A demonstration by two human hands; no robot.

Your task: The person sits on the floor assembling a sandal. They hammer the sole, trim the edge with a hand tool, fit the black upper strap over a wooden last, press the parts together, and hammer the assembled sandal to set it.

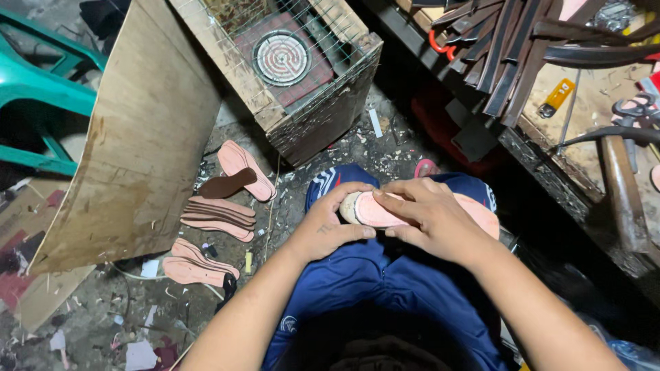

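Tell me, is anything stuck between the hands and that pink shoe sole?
No, nothing visible is. The left hand and right hand both touch the pink sole directly, gripping it over the person's lap. The other pink soles lie apart on the floor.

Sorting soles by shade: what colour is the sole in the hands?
Pale pink, seen in the head view: sole.

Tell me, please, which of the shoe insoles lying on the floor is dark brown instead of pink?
The dark brown insole, lying across the topmost pink pair, nearest the wire-covered wooden box.
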